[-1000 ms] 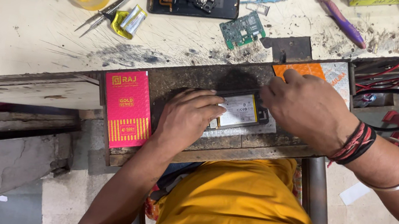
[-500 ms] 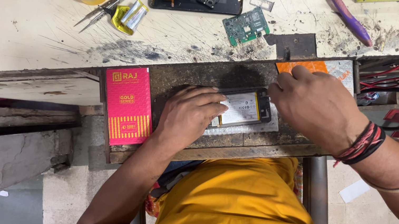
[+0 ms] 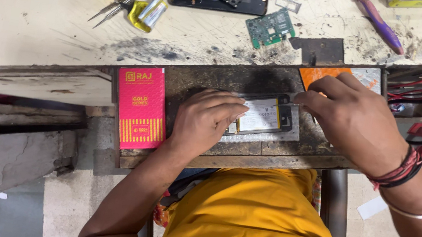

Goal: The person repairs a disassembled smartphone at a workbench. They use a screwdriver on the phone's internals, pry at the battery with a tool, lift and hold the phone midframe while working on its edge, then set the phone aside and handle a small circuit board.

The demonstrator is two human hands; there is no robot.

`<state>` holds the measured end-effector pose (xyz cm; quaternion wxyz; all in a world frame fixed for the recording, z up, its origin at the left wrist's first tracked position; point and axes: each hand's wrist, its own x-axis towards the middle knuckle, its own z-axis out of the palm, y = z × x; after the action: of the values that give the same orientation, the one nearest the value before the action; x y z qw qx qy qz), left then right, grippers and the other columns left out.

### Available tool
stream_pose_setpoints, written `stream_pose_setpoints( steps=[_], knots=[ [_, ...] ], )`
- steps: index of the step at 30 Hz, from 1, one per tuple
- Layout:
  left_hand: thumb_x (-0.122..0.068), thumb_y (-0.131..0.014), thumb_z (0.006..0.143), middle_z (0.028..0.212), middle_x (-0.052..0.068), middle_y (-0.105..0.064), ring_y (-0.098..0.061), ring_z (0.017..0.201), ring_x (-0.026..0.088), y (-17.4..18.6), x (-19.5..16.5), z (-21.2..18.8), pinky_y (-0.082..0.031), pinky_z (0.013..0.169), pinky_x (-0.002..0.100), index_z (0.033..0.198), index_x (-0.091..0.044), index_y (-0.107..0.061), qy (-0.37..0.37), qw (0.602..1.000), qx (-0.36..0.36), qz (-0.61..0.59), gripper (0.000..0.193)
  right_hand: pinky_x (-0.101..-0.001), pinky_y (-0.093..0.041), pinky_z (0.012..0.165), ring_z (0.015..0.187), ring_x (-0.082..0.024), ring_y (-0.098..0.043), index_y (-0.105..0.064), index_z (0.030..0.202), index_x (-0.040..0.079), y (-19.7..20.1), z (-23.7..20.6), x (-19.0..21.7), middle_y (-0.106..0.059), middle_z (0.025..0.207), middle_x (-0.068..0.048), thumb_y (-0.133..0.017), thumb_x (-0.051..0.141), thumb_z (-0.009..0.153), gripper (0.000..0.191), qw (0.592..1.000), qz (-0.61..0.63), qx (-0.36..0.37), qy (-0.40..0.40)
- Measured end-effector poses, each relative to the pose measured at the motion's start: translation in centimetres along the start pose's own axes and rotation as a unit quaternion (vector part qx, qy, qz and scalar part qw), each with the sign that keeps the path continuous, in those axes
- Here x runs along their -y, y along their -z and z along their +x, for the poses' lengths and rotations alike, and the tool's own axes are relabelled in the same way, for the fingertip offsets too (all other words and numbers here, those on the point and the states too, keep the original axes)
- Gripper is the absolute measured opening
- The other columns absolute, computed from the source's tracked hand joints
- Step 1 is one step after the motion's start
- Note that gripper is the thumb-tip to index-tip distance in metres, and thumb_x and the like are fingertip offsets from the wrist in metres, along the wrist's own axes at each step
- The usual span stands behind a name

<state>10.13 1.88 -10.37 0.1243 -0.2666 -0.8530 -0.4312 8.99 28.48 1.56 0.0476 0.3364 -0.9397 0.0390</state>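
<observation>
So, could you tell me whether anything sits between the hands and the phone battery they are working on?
Nothing visible does. The left hand already rests on the battery, and the right hand has its fingertips at the battery's right end. The pink box lies off to the left, apart.

Single head-worn view, looking steeply down from above the person's chest, close to the work. It faces the dark wooden ledge at centre and the pale benchtop beyond (upper frame); no second view shares coverage.
</observation>
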Motion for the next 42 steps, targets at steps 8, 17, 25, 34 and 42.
stream_pose_setpoints(
  steps=[8, 17, 25, 34, 42],
  knots=[
    [-0.013, -0.072, 0.097, 0.111, 0.004, -0.079, -0.079, 0.097, 0.017, 0.4, -0.8, 0.3, -0.065, 0.079, 0.031, 0.112, -0.014, -0.078, 0.111, 0.984, 0.014, -0.14, 0.017, -0.0397, -0.053, 0.072, 0.085, -0.029, -0.067, -0.075, 0.105, 0.012, -3.3, -0.3, 1.8, -0.069, 0.094, -0.008, -0.08, 0.012, 0.083, 0.022, 0.97, 0.21, -0.076, -0.099],
    [-0.012, -0.073, 0.095, 0.101, 0.005, -0.08, -0.079, 0.088, 0.016, 0.3, -0.5, 0.1, -0.063, 0.073, 0.031, 0.11, -0.015, -0.079, 0.126, 0.983, 0.029, -0.134, 0.016, -0.0332, -0.051, 0.062, 0.072, -0.021, -0.063, -0.076, 0.103, 0.012, -4.4, 0.1, 3.6, -0.071, 0.096, -0.007, -0.082, 0.013, 0.083, 0.021, 0.942, 0.283, -0.085, -0.16],
    [-0.014, -0.078, 0.092, 0.1, 0.005, -0.078, -0.076, 0.084, 0.016, 1.5, -0.2, 0.7, -0.063, 0.072, 0.029, 0.108, -0.015, -0.079, 0.006, 0.999, -0.048, -0.01, 0.016, -0.0352, -0.053, 0.077, 0.093, -0.026, -0.068, -0.074, 0.106, 0.005, -7.2, -2.6, 2.6, -0.071, 0.102, -0.01, -0.08, 0.005, 0.089, 0.017, 0.932, 0.24, -0.212, -0.17],
    [-0.006, -0.069, 0.094, 0.099, 0.007, -0.077, -0.074, 0.088, 0.022, 6.5, 2.3, 9.8, -0.06, 0.078, 0.037, 0.111, -0.012, -0.079, -0.041, 0.962, -0.066, 0.261, 0.021, -0.0321, -0.052, 0.081, 0.096, -0.025, -0.067, -0.072, 0.107, 0.003, -10.3, -5.2, 2.2, -0.07, 0.105, -0.011, -0.082, 0.003, 0.093, 0.017, 0.896, 0.236, -0.304, -0.221],
    [-0.004, -0.07, 0.088, 0.094, 0.008, -0.074, -0.073, 0.087, 0.028, 6.9, 3.7, 14.0, -0.06, 0.076, 0.042, 0.114, -0.013, -0.079, -0.009, 0.941, -0.022, 0.339, 0.029, -0.0332, -0.052, 0.085, 0.096, -0.023, -0.067, -0.072, 0.107, 0.003, -10.5, -5.1, 2.0, -0.07, 0.105, -0.01, -0.082, 0.002, 0.093, 0.017, 0.888, 0.262, -0.302, -0.226]
  ],
)
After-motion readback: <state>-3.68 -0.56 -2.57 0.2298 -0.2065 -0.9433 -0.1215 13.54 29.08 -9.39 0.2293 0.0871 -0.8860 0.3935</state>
